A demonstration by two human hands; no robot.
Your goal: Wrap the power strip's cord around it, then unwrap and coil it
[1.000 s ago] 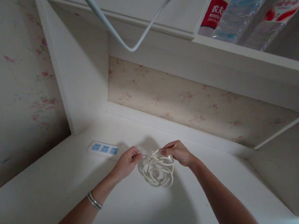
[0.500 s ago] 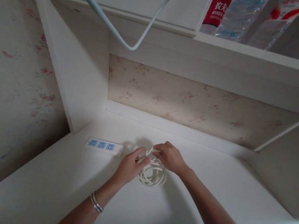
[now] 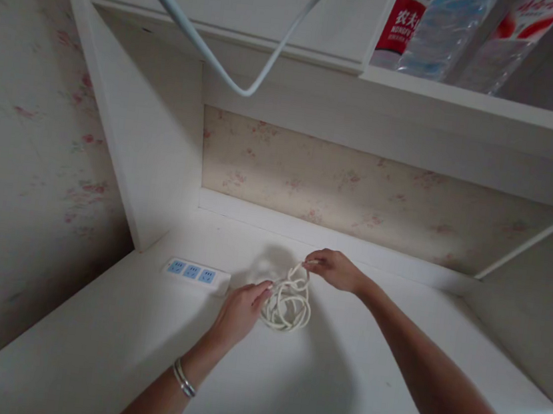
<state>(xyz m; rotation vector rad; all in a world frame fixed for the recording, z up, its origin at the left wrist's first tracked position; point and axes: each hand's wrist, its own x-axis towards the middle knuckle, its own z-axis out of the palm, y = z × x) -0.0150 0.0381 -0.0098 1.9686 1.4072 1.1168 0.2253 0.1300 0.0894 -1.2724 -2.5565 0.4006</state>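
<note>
1. Cream-white cord (image 3: pixel 280 307) is gathered in a loose coil over the worktop (image 3: pixel 283 396), between both hands, without one clear long axis.
2. Left hand (image 3: pixel 241 310) is nearer; its fingers pinch the coil's upper left edge.
3. Right hand (image 3: pixel 334 269) pinches a strand, which rises from the coil toward upper right.
4. Power strip (image 3: pixel 197 274) lies farther left, nearly sideways.

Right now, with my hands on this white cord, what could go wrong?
Two risks, as I judge it. The white cord has loops crossing one another, so pulling with your right hand, which pinches its upper end, might tighten them into a knot. And your left hand is close to the power strip; if the cord is attached to it, which I can't confirm, a tug might drag it.
</note>
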